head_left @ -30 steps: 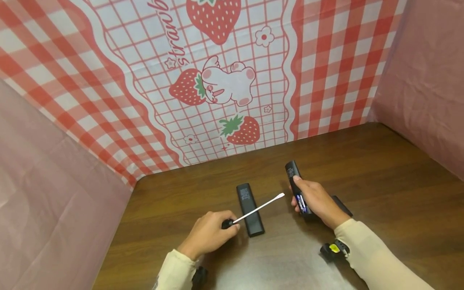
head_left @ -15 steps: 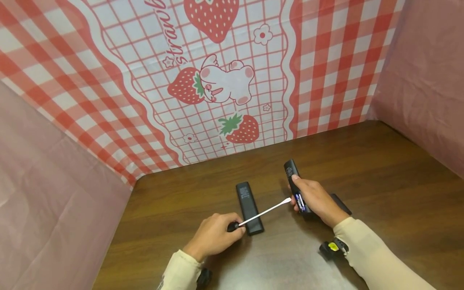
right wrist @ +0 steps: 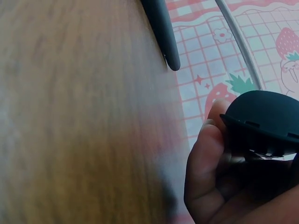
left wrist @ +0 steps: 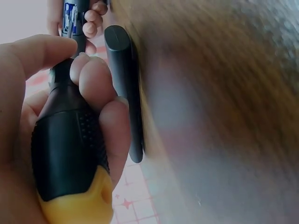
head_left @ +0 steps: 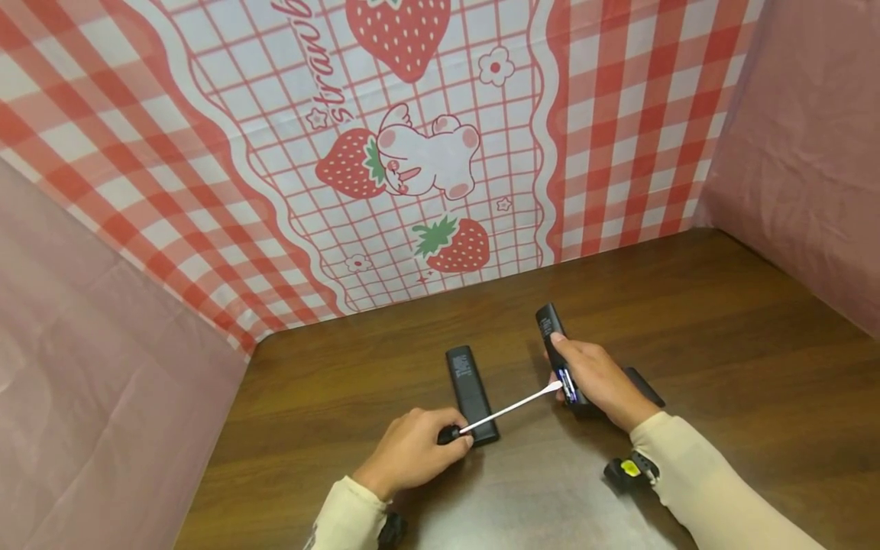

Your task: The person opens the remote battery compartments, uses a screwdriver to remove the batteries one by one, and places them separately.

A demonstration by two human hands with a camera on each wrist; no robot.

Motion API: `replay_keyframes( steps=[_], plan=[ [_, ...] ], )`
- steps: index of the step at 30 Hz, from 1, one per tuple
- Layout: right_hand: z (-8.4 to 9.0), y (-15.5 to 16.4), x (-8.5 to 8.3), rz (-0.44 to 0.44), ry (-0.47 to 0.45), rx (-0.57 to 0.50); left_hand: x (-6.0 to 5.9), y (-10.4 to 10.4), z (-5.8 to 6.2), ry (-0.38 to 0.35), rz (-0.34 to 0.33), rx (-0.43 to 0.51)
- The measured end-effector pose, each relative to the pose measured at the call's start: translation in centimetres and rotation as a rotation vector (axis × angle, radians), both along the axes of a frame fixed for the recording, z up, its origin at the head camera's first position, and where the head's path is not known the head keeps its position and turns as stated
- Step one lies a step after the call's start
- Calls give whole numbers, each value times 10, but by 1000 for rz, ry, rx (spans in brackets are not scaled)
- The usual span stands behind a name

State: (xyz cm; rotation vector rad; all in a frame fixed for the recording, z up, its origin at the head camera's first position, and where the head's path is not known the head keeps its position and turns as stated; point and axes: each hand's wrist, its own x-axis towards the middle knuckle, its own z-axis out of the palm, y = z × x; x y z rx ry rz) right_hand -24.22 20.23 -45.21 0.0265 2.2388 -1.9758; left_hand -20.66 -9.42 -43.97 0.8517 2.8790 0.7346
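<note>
My left hand [head_left: 415, 449] grips a screwdriver [left wrist: 67, 154] by its black and yellow handle. Its pale flat-tipped shaft [head_left: 509, 410] points right, and the tip appears at the edge of the batteries [head_left: 567, 386] in an uncovered battery bay. That bay belongs to a black remote control [head_left: 548, 319], which my right hand [head_left: 596, 376] holds raised and tilted, thumb on its back. Whether the tip touches a battery I cannot tell. Under the shaft, a second black remote control [head_left: 462, 373] lies on the table with its labelled back up, close to my left fingers.
Behind my right wrist a dark flat object [head_left: 643, 386] lies partly hidden on the brown wooden table [head_left: 316, 382]. A strawberry-print cloth [head_left: 426, 153] hangs at the back. Pink cloth [head_left: 804, 153] closes off both sides.
My left hand has moved slightly right, bringing the screwdriver tip across the gap to the battery bay. The right hand and its remote control have stayed nearly still.
</note>
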Motion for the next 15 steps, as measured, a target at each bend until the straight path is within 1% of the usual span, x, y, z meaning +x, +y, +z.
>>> replay_keyframes(
  steps=[9, 15],
  plan=[
    [0, -2, 1, -7, -1, 6, -2, -1, -2, 23, -22, -20],
    [1, -1, 0, -3, 3, 21, -1, 0, -5, 21, -25, -1]
  ],
)
